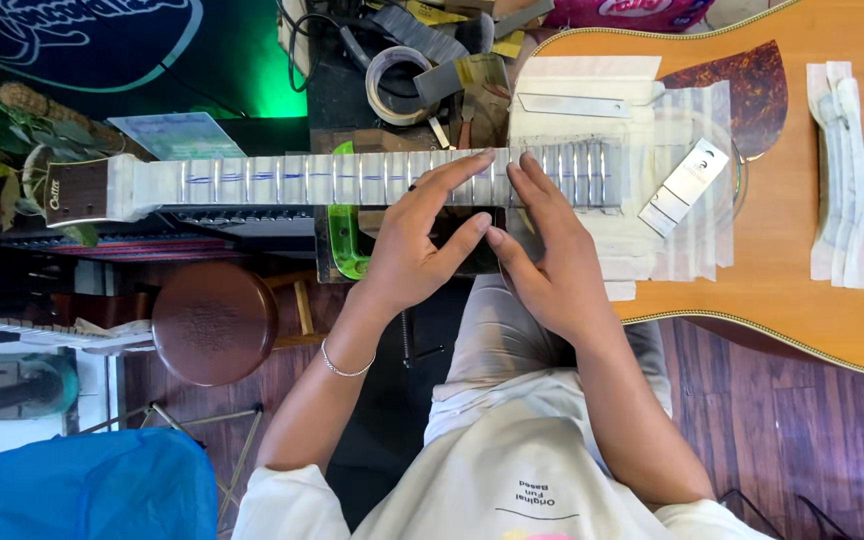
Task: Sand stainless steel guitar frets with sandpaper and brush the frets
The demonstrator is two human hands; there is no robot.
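The taped guitar neck (352, 182), lying left of the guitar body (802, 200), is being pressed by extended fingertips of left hand (414, 240) and right hand (544, 250); nothing is being grasped, wrists angled near.

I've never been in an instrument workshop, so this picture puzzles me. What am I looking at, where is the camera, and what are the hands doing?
The picture comes from a camera worn on a person's head, looking down at their own two bare hands. An acoustic guitar lies flat across the bench, its body to the right. Its neck is covered in pale masking tape with the metal frets left bare and a blue line drawn along it. The left hand and right hand press fingertips onto the taped fretboard side by side; neither grips a tool. Nearby lie a tape roll, a green neck support, and a round brown stool below.
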